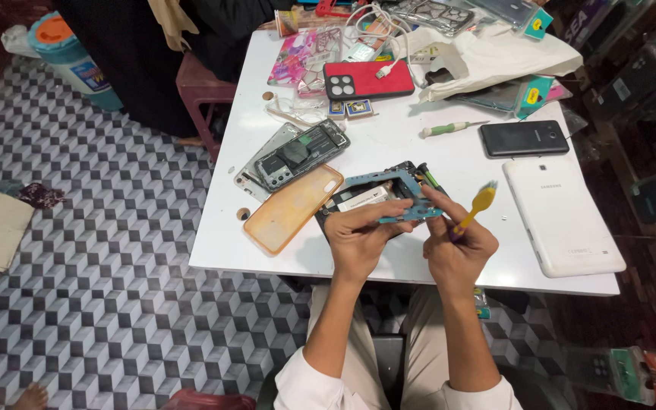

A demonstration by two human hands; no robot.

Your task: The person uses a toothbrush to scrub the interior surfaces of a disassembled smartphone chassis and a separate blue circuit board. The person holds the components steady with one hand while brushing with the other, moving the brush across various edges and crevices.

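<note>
Circuit board (411, 215) in left hand (360, 237)

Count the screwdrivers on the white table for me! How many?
1 that I can see: a green-handled screwdriver lies on the white table, just left of the black phone. More may hide under the clutter at the far edge.

A long white tablet (562, 215) lies face-down just right of the fingers. Beyond it rests a black phone (524, 139), then a green-handled screwdriver (449, 128). Left of the fingers lies an orange translucent phone case (292, 208); far beyond, a red phone back (368, 80).
</note>
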